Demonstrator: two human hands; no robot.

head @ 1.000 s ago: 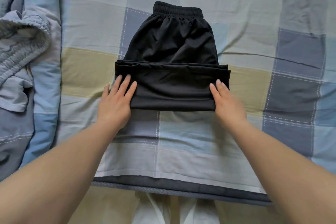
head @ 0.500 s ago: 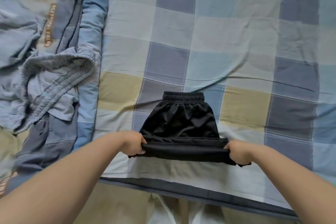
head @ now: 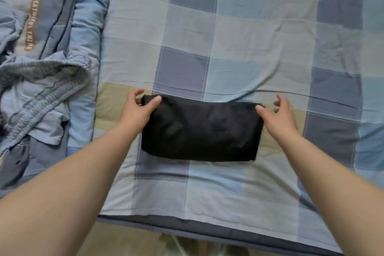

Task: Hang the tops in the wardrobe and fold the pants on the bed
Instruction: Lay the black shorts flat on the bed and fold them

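Now black pants (head: 199, 129), folded compact rectangle, flat on bed (head: 239, 37)

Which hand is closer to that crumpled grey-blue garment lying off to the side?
Left. The left hand rests on the black folded pants' left end, just right of the grey-blue garment. The right hand is at the pants' far end.

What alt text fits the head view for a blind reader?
Black pants lie folded into a compact rectangle on a checked bedsheet, seen from above. The left hand rests its thumb on the bundle's far left corner and the right hand is at its right end, fingers loosely spread. A rumpled grey-blue garment lies at the left on a quilt.
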